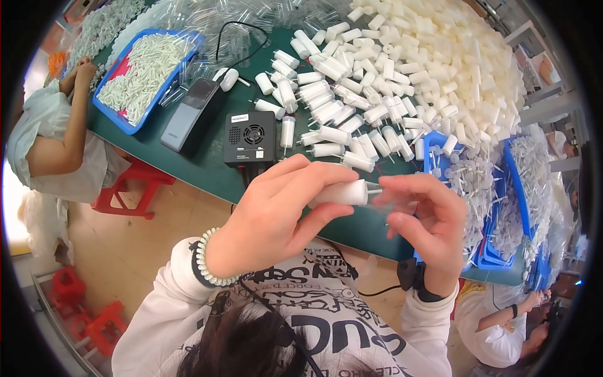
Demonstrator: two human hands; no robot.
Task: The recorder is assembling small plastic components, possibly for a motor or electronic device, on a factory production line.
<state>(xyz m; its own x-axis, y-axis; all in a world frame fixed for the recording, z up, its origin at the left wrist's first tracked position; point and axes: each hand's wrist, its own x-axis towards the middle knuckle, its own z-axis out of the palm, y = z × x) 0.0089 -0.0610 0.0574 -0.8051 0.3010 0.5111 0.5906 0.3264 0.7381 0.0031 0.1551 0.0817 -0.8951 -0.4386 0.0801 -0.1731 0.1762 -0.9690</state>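
My left hand (267, 210) is closed around a white foam cylinder (344, 193), held sideways above the table's near edge. A thin pale tube (375, 190) sticks out of its right end. My right hand (434, 217) is beside that end, its thumb and forefinger curved around a small clear plastic piece (397, 204) that is blurred. The right forefinger's tip is close to the tube; whether they touch is hard to tell. Beyond my hands lie several finished-looking foam cylinders in clear sleeves (358, 161), with thin tubes at their ends.
A large heap of white foam cylinders (461, 69) covers the far right. Blue trays (516, 182) of clear plastic parts stand right. A black box with a fan (251, 139), a grey device (191, 116) and a blue tray of short white sticks (147, 116) are left. Other people sit at both sides.
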